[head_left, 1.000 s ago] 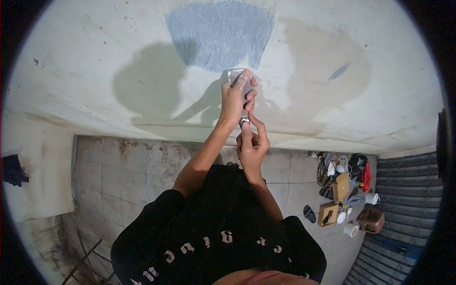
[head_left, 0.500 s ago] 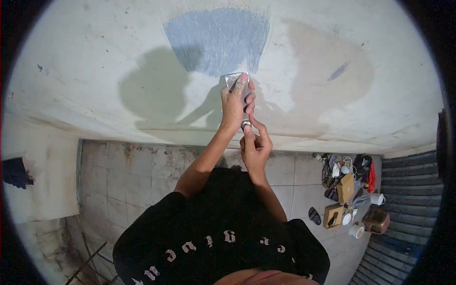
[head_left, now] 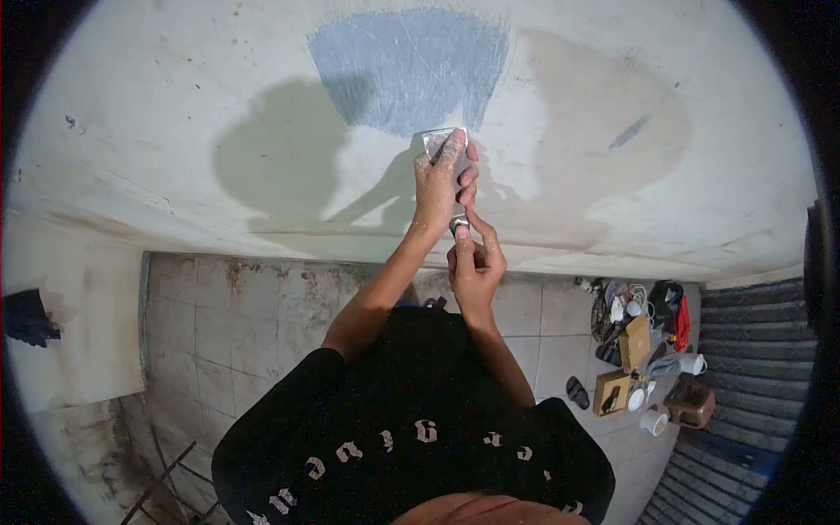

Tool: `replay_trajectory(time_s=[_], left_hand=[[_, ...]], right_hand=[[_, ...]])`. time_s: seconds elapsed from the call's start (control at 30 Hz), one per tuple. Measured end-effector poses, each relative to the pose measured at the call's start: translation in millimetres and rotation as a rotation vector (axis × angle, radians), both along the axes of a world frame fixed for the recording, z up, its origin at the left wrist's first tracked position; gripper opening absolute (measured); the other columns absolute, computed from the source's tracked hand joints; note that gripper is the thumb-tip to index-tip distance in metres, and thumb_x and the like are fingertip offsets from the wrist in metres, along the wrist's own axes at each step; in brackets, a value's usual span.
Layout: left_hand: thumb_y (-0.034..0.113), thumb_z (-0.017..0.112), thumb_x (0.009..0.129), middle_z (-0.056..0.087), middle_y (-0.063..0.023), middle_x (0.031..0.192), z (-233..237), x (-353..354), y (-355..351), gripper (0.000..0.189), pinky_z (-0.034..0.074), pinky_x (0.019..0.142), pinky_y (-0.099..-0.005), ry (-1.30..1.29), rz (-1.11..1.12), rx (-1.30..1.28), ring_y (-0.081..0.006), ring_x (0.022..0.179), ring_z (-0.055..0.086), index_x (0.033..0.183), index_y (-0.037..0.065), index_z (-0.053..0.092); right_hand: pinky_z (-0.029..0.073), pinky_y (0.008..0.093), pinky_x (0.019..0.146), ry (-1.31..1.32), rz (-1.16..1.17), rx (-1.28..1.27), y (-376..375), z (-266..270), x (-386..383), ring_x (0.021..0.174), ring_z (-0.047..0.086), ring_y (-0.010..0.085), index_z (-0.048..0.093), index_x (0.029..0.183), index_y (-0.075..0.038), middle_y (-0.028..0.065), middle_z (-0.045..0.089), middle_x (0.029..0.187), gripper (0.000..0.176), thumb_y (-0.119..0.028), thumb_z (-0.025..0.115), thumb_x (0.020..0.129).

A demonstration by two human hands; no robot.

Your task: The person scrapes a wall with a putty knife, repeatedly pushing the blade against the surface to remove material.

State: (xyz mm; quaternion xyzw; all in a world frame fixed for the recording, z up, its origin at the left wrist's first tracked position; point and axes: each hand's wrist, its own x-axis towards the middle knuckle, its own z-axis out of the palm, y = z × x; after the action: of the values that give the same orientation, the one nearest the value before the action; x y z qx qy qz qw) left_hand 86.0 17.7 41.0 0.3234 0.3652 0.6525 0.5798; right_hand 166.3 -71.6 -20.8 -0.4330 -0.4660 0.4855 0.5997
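Observation:
My left hand (head_left: 440,188), dusted with white, is wrapped around a putty knife with its thumb along the metal blade (head_left: 437,140). The wide edge of the blade points up, at the lower border of a blue-grey patch (head_left: 411,74) on the pale wall. Just below, my right hand (head_left: 477,271) is closed in a pinch on a shiny metal end (head_left: 458,224), in line with the putty knife; it looks like the handle's end. The fingers of my left hand hide most of the handle.
A smaller grey streak (head_left: 630,131) marks the wall at right. On the tiled floor to the right are open cardboard boxes (head_left: 634,343), white tubs (head_left: 654,423), a brown basket (head_left: 691,404), a sandal (head_left: 577,392) and a red cloth (head_left: 682,324), beside a ribbed shutter (head_left: 752,350).
The whole view has shifted slightly, with the wall patch and both hands a little further right and up. Both hands keep the same grip, and the blade stays at the patch's lower border.

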Motion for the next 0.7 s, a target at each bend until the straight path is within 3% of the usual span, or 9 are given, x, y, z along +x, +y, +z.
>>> replay_trajectory(time_s=[0.17,0.27,0.7], left_hand=[[0.039,0.056,0.094,0.042,-0.0005,0.052,27.2,5.6,1.3,0.037,0.033,0.035,-0.0261,0.027,-0.031,0.041,-0.0106,0.036,0.040,0.082,0.004,0.056],[0.040,0.055,0.095,0.041,-0.0001,0.052,1.9,3.9,-4.2,0.038,0.033,0.035,-0.0263,0.055,0.029,-0.028,-0.0105,0.036,0.039,0.081,0.004,0.055],[0.040,0.055,0.096,0.042,0.0003,0.053,-1.7,0.6,-10.0,0.038,0.031,0.036,-0.0240,0.009,-0.011,-0.051,-0.0089,0.038,0.039,0.081,0.005,0.053]], right_hand=[[0.027,0.0209,0.045,0.042,-0.029,0.061,4.4,15.8,-1.1,0.051,0.038,0.0018,0.054,0.127,0.000,-0.0065,0.046,0.061,0.032,-0.010,0.057,0.097],[0.028,0.0207,0.045,0.039,0.024,0.003,-2.0,-1.0,1.3,0.051,0.039,0.0020,0.055,0.126,-0.001,-0.0062,0.046,0.061,0.030,-0.011,0.057,0.097],[0.030,0.0199,0.046,0.018,0.010,-0.040,-5.5,7.4,0.4,0.052,0.042,0.0020,0.056,0.125,-0.001,-0.0058,0.049,0.062,0.030,-0.011,0.057,0.097]])
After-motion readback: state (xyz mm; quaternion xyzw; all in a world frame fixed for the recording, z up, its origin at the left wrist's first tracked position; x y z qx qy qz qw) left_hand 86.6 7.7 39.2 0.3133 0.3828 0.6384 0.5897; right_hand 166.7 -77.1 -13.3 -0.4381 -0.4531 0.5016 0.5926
